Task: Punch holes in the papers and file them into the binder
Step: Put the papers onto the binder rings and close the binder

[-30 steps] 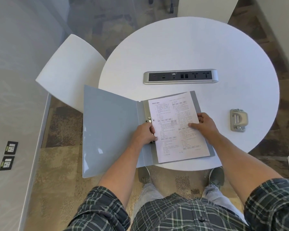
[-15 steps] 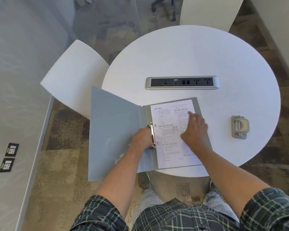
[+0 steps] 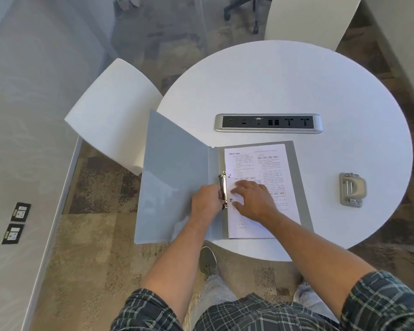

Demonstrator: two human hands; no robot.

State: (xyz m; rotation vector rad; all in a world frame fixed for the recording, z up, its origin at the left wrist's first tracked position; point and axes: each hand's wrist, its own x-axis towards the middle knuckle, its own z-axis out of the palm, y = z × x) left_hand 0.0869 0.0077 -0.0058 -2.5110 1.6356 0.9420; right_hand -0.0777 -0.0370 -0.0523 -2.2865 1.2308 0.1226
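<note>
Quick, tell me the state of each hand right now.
Left hand: fingers curled on the binder's ring clip.
Right hand: open, fingers flat, pressing the paper.

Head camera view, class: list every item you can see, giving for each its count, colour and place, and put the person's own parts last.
Table: one, white, round, centre.
Binder: one, grey-blue, open at the table's near edge, its cover hanging over the left rim.
Ring clip: one, silver metal, on the binder's spine.
Papers: a white printed stack, count unclear, lying in the binder's right half.
Hole punch: one, grey, on the table right of the binder.
Socket strip: one, silver and black, set in the table beyond the binder.
Chair: one, white, left of the table.
Floor sockets: two, black, far left.
Left hand: holds the ring clip.
Right hand: fingers flat on the papers.
</note>
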